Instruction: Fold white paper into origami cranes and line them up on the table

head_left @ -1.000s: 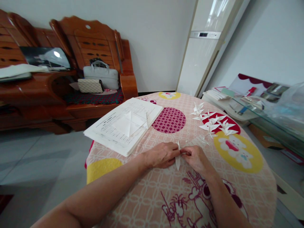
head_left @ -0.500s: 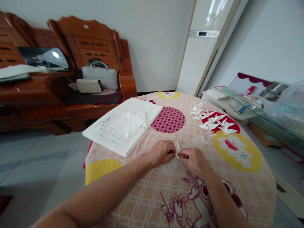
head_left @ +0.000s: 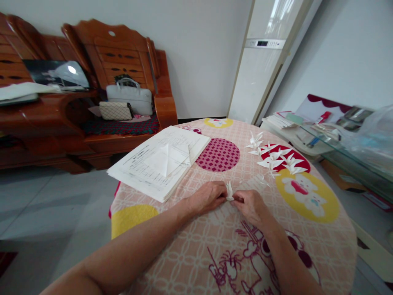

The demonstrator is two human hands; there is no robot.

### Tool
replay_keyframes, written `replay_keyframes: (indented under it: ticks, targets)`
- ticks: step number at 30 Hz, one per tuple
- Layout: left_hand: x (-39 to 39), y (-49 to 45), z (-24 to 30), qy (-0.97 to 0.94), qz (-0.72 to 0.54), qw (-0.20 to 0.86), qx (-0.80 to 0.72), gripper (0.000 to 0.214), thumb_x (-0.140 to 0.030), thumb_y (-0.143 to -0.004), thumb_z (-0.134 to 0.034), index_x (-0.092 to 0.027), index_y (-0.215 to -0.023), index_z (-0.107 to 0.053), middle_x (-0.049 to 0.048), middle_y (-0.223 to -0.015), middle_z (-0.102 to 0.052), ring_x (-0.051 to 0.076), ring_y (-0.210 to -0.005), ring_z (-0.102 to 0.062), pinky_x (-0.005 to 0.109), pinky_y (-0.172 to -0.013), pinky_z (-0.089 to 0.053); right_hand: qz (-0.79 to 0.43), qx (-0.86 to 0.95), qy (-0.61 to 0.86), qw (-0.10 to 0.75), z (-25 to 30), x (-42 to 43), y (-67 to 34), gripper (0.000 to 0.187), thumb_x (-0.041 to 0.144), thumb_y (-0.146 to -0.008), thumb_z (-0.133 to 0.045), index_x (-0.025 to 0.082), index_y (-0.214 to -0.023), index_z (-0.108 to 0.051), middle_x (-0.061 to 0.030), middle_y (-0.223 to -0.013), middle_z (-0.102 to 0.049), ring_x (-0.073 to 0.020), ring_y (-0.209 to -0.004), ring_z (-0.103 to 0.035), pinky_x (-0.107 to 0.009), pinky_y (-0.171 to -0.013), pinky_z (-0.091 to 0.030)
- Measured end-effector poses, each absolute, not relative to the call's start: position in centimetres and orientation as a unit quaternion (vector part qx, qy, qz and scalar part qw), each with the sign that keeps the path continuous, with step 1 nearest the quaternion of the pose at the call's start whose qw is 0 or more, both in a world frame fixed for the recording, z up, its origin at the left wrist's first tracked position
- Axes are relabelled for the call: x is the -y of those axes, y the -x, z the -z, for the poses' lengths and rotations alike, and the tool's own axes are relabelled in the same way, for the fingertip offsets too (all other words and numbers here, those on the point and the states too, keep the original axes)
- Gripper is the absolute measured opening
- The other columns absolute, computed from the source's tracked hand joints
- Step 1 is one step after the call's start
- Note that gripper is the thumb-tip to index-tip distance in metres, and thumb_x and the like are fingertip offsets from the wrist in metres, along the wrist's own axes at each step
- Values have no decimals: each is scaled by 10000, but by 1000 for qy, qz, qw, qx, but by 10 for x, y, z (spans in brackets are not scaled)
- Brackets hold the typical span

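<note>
Between my two hands, near the middle of the table, is a small piece of folded white paper [head_left: 229, 190] with a pointed tip standing up. My left hand [head_left: 211, 194] pinches it from the left, fingers closed. From the right, my right hand [head_left: 249, 203] grips its lower part between thumb and fingertips. Just how the paper is folded inside the fingers is hidden. Several white paper cranes [head_left: 274, 157] lie grouped on the cloth to the right, beyond my right hand.
A stack of printed sheets [head_left: 144, 174] lies at the table's left, with a creased paper square [head_left: 167, 159] on top. A patterned cloth [head_left: 181, 254] covers the round table. At right stands a glass-topped shelf [head_left: 334, 151]; wooden chairs [head_left: 123, 53] are behind on the left.
My fingers have shifted slightly on the folded paper, and its lower point no longer shows below them. Both hands stay in nearly the same place.
</note>
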State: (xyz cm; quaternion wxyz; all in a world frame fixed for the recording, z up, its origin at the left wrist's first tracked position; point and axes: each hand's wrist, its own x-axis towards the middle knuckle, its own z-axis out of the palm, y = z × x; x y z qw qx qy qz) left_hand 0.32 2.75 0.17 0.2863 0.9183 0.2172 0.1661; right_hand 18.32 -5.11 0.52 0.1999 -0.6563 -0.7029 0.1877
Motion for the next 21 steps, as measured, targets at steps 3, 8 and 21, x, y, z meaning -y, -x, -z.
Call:
replay_keyframes:
  ticks: [3,8,21]
  targets:
    - [-28,-3,-1,-912,-169,298,-224,73,-117,-818,-579,-128,-793,-647,48,-862,-622,135,-789,-579,204,-713,-424,-191,704,650,213,-5,51,-183,115,195,-772,-592,167,-666,-623,10,-577,-572,-133,-573,-512,-230,-546,-280]
    - [-28,-5,1,-899,-176,319,-241,86,-120,-805,-576,-134,-754,-645,37,-837,-607,133,-771,-570,210,-703,-423,-186,710,643,221,-4,49,-182,188,195,-785,-563,171,-599,-547,24,-548,-500,-120,-554,-456,-233,-547,-264]
    - [-35,-13,2,-868,-178,317,-338,90,-174,-742,-620,-123,-686,-668,16,-748,-598,116,-682,-547,211,-611,-380,-231,644,691,233,-3,42,-178,240,242,-790,-544,177,-560,-555,15,-533,-516,-118,-534,-464,-229,-512,-263]
